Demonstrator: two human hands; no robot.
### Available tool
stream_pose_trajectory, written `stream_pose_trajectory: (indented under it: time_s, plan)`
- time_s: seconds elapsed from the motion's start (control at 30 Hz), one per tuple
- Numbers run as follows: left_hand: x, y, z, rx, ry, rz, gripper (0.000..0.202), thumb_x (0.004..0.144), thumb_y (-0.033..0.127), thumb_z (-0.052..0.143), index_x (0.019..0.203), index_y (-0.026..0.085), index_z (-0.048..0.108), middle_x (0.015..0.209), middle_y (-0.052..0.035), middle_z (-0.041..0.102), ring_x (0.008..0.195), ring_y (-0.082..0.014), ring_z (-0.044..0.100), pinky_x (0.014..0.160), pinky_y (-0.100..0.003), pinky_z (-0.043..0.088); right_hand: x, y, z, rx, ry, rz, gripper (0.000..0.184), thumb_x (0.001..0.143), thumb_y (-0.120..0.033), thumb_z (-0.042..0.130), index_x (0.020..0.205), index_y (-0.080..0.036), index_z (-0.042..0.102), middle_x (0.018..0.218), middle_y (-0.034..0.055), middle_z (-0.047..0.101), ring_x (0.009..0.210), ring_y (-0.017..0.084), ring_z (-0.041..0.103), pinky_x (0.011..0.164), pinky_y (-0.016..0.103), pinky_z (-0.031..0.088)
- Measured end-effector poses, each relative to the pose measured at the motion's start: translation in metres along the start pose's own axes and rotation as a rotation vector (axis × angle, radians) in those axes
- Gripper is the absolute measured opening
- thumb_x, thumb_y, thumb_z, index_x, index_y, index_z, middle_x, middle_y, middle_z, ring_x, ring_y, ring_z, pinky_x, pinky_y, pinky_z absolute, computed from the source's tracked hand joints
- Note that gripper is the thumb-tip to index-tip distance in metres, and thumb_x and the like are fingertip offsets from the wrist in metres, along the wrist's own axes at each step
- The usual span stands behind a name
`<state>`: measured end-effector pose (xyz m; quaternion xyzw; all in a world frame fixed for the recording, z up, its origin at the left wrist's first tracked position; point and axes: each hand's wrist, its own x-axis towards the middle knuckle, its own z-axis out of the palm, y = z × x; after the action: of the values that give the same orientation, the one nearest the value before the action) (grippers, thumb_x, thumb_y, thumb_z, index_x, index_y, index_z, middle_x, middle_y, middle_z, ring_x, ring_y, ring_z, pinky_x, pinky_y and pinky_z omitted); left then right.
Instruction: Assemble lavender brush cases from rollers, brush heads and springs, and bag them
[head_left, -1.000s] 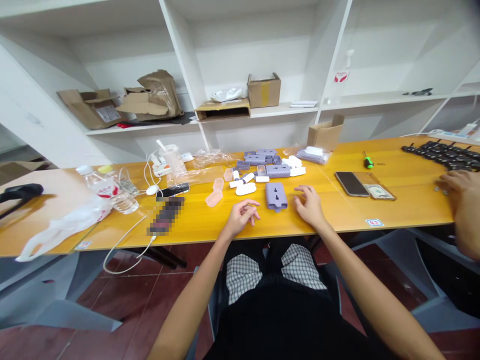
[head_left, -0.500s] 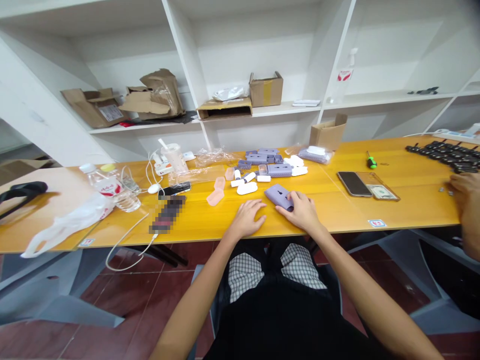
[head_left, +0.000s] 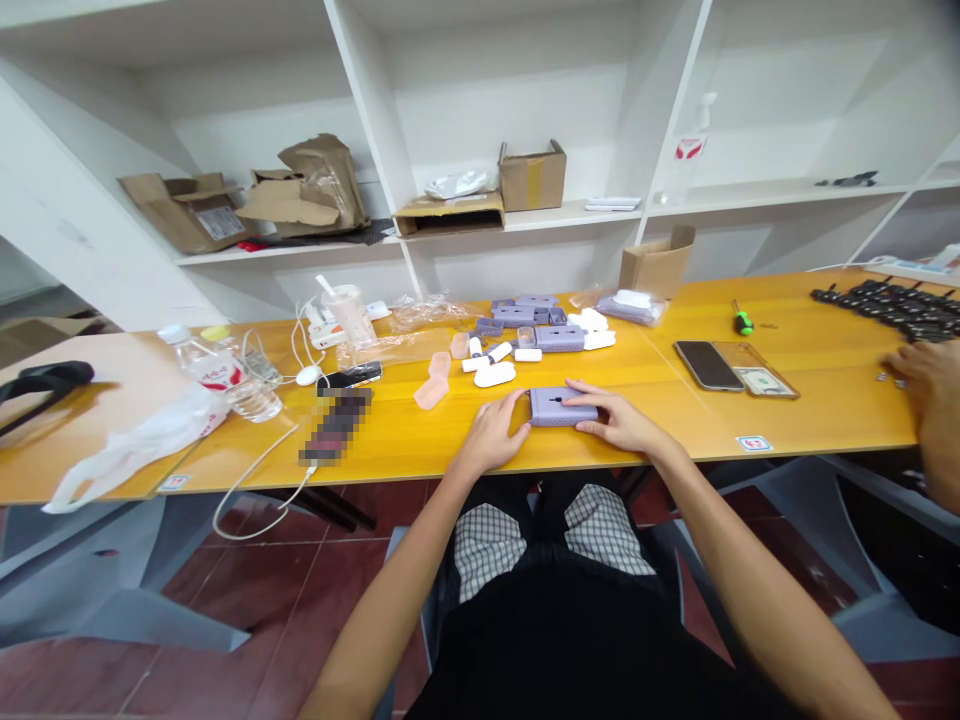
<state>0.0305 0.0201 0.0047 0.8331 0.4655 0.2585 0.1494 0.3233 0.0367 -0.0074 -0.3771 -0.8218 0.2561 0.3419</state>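
A lavender plastic case (head_left: 546, 408) with a small dark slot on top lies flat on the table in front of me, its long side facing me. My right hand (head_left: 619, 420) grips its right end, thumb on the near side and fingers over the top and far side. At the left end is my left hand (head_left: 493, 434), thumb and fingers apart, its fingertips at or just beside the case. Beyond lie a white oval piece (head_left: 495, 375), several white cylinders (head_left: 528, 355), pink translucent trays (head_left: 433, 382) and more lavender cases (head_left: 560, 340).
A phone (head_left: 709, 366), a banknote (head_left: 763, 382) and a green-handled screwdriver (head_left: 743, 322) lie to the right. Another person's hand (head_left: 934, 375) is by black parts (head_left: 892, 308). Leftward are water bottles (head_left: 251, 398), a cup (head_left: 349, 315) and cables. Shelves with cardboard boxes (head_left: 532, 180) stand behind.
The lavender case has turned from a slant to lie straight across. My right hand has shifted right along with its end, and my left hand now meets the left end.
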Motion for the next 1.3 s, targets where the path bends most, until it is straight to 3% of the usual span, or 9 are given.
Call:
stream_pose_trajectory:
  time_s: [0.2, 0.33, 0.43, 0.53, 0.77, 0.97, 1.07, 1.17, 1.3]
  plan:
    - [0.001, -0.001, 0.002, -0.007, 0.019, -0.005, 0.052, 0.095, 0.031, 0.063, 0.145, 0.023, 0.053, 0.148, -0.0127, 0.063, 0.139, -0.033, 0.058, 0.121, -0.056, 0.041, -0.002, 0.01, 0.005, -0.033, 0.128, 0.072, 0.05, 0.086, -0.032, 0.079, 0.135, -0.033, 0.07, 0.163, 0.0084, 0.049, 0.148, 0.033, 0.05, 0.123, 0.061, 0.04]
    - [0.006, -0.013, 0.003, -0.181, 0.162, -0.085, 0.048, 0.097, 0.036, 0.061, 0.141, 0.018, 0.059, 0.147, -0.0162, 0.064, 0.138, -0.0327, 0.059, 0.121, -0.055, 0.044, -0.003, 0.018, 0.005, 0.156, 0.237, 0.115, 0.073, 0.087, -0.043, 0.079, 0.154, -0.031, 0.053, 0.166, 0.01, 0.044, 0.153, 0.033, 0.044, 0.124, 0.059, 0.039]
    - [0.011, -0.027, 0.004, -0.424, 0.294, -0.208, 0.04, 0.101, 0.032, 0.053, 0.137, 0.016, 0.062, 0.143, -0.0164, 0.067, 0.134, -0.0295, 0.064, 0.117, -0.051, 0.05, -0.002, 0.025, 0.003, 0.332, 0.379, 0.214, 0.064, 0.095, -0.052, 0.067, 0.153, -0.029, 0.052, 0.161, 0.0115, 0.052, 0.148, 0.032, 0.05, 0.123, 0.057, 0.041]
    - [0.013, -0.035, 0.005, -0.531, 0.328, -0.267, 0.038, 0.101, 0.029, 0.052, 0.135, 0.017, 0.065, 0.141, -0.0154, 0.069, 0.132, -0.0286, 0.066, 0.115, -0.049, 0.052, 0.0, 0.029, 0.003, 0.37, 0.45, 0.272, 0.056, 0.099, -0.057, 0.06, 0.145, -0.026, 0.06, 0.155, 0.0137, 0.058, 0.141, 0.032, 0.058, 0.121, 0.054, 0.045]
    - [0.017, -0.037, -0.008, -0.164, 0.362, -0.136, 0.038, 0.095, 0.018, 0.053, 0.131, 0.016, 0.067, 0.144, -0.0159, 0.065, 0.138, -0.0304, 0.059, 0.12, -0.053, 0.046, 0.001, 0.022, 0.008, 0.207, 0.429, 0.252, 0.052, 0.102, -0.058, 0.053, 0.138, -0.022, 0.066, 0.132, 0.0139, 0.075, 0.125, 0.031, 0.071, 0.114, 0.056, 0.051]
    - [0.056, -0.073, -0.047, 0.089, 0.187, 0.036, 0.056, 0.08, -0.001, 0.045, 0.125, 0.019, 0.071, 0.151, -0.011, 0.059, 0.144, -0.0263, 0.053, 0.126, -0.049, 0.037, 0.002, 0.009, 0.009, -0.046, 0.332, 0.18, 0.037, 0.098, -0.043, 0.058, 0.123, -0.023, 0.076, 0.125, 0.0112, 0.078, 0.117, 0.033, 0.073, 0.11, 0.056, 0.055]
    - [0.082, -0.09, -0.061, 0.162, 0.045, 0.024, 0.057, 0.077, 0.0, 0.047, 0.124, 0.019, 0.073, 0.139, -0.0113, 0.067, 0.137, -0.028, 0.058, 0.122, -0.046, 0.041, 0.002, 0.004, 0.008, -0.094, 0.319, 0.171, 0.036, 0.099, -0.039, 0.056, 0.125, -0.023, 0.075, 0.125, 0.0111, 0.078, 0.115, 0.033, 0.074, 0.108, 0.056, 0.055]
    - [0.099, -0.098, -0.066, 0.225, -0.089, 0.05, 0.048, 0.077, 0.004, 0.054, 0.114, 0.022, 0.077, 0.124, -0.0106, 0.074, 0.126, -0.0299, 0.064, 0.117, -0.044, 0.044, 0.001, 0.002, 0.008, -0.098, 0.313, 0.151, 0.037, 0.099, -0.04, 0.058, 0.129, -0.024, 0.073, 0.131, 0.0111, 0.075, 0.121, 0.033, 0.071, 0.111, 0.057, 0.053]
    - [0.106, -0.094, -0.065, 0.261, -0.079, 0.011, 0.037, 0.076, 0.008, 0.063, 0.107, 0.023, 0.078, 0.114, -0.0115, 0.074, 0.121, -0.0308, 0.065, 0.115, -0.044, 0.045, -0.002, 0.001, 0.008, -0.104, 0.251, 0.086, 0.054, 0.092, -0.044, 0.07, 0.143, -0.026, 0.063, 0.149, 0.0124, 0.063, 0.139, 0.034, 0.06, 0.121, 0.058, 0.044]
